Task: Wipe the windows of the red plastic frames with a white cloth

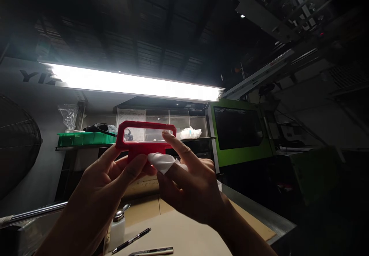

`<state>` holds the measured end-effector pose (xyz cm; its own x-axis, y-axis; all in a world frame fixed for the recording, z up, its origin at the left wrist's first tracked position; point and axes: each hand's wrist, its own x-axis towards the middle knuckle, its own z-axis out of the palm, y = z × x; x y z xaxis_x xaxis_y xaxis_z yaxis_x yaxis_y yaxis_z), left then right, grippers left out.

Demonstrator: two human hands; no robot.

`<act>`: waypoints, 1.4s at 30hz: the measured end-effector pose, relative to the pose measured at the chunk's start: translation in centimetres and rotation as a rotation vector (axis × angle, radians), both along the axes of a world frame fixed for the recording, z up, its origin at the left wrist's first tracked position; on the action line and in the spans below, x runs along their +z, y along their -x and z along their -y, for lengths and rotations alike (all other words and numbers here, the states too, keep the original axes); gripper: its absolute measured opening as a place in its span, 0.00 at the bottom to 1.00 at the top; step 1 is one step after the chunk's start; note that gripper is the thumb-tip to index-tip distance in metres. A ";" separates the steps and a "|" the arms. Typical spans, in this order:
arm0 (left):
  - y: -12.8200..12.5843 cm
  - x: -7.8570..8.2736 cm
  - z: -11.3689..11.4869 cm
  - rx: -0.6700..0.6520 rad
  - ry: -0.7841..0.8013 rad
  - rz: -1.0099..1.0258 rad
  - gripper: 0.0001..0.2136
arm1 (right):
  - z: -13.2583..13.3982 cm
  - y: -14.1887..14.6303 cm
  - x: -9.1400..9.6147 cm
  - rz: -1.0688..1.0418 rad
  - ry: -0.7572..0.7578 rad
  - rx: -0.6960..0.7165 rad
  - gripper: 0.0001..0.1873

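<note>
Fan (17, 148): dark wire guard at the far left, cut off by the frame edge and mostly lost in shadow.
Green tray (83, 138): sits on a shelf behind the hands; its contents are too dim to name.
Left hand (106, 183): fingers closed on the lower left part of the red plastic frame (145, 133), thumb across its front.
Red plastic frame: raised against the strip light (135, 83), above the counter (184, 233); 1 long window shows through it, while its lower edge is hidden by fingers.
White cloth (163, 162): bunched against the frame's lower bar, partly covered.
Right hand (191, 185): pinches the cloth, forefinger stretched up to the frame's right end.
Counter: carries a small pump bottle (117, 227) and 2 pens (132, 240), 1 cut off at the bottom.
Green machine (240, 135): right, window dark.
</note>
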<state>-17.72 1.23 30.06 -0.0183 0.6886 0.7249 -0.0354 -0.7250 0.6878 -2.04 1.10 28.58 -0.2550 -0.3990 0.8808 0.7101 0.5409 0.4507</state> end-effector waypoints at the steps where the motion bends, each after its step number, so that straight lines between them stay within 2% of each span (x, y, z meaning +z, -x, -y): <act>1: 0.1 -0.1 -0.1 0.017 -0.003 0.005 0.24 | 0.1 -0.2 -0.1 0.004 0.027 0.070 0.09; 5: 0.6 -0.4 -0.4 0.072 0.000 0.019 0.22 | 0.4 -1.1 -0.4 -0.132 0.189 0.468 0.11; 8: 0.8 -0.6 -0.6 0.096 -0.004 -0.004 0.22 | 0.2 -1.7 -0.1 -0.305 0.459 0.826 0.12; 11: 0.8 -0.7 -0.7 0.056 -0.007 0.014 0.21 | -0.3 -2.1 0.6 -0.379 0.716 1.140 0.15; 16: 0.8 -0.6 -0.7 0.063 0.061 0.008 0.22 | -1.6 -2.2 1.7 -0.323 0.971 1.430 0.13; 21: 0.5 -0.6 -0.3 -0.074 0.069 0.027 0.21 | -3.1 -2.1 2.0 -0.103 1.139 1.657 0.11; 24: 0.4 -0.7 -0.4 -0.120 0.073 0.037 0.21 | -3.5 -1.7 2.1 -0.014 1.164 1.735 0.11; 28: 0.6 -0.9 -0.8 -0.103 0.094 0.051 0.23 | -3.4 -1.1 2.1 -0.008 1.142 1.775 0.11; 37: 0.6 -0.9 -0.4 -0.123 0.098 0.056 0.22 | -3.1 -1.0 1.9 -0.068 1.091 1.653 0.10; 42: 0.7 -1.0 -0.7 -0.100 0.123 0.047 0.23 | -3.0 -0.9 1.8 -0.088 1.057 1.637 0.10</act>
